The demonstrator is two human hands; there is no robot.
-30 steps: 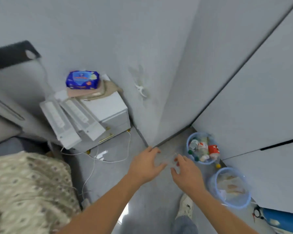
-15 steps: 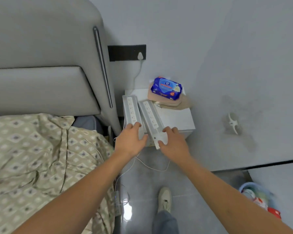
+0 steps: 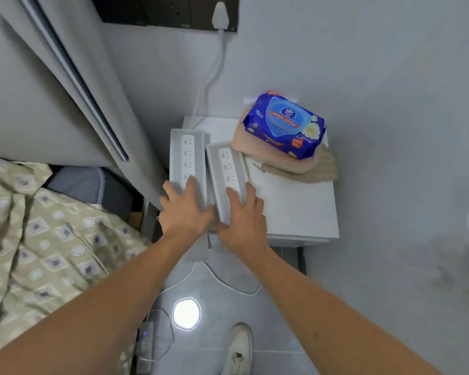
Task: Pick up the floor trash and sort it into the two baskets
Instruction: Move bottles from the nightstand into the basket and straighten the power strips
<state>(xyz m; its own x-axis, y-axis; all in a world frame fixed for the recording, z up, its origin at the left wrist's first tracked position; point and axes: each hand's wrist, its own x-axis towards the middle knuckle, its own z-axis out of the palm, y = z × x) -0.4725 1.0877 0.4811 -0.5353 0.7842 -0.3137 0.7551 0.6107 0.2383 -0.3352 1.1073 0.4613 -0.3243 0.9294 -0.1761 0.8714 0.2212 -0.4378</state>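
I've leaned closer; left hand (image 3: 186, 212) and right hand (image 3: 241, 220) rest flat, fingers straight, steadying the power-strip boxes (image 3: 190, 152), gripping nothing.

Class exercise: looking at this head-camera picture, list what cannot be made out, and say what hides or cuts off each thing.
- Near ends of the two power-strip boxes: head view, covered by the left hand and right hand.
- The two baskets: outside the frame.
- Print on the blue wipes pack: too small.
- Stack under the pack: mostly covered.
- Right edge: blurred.
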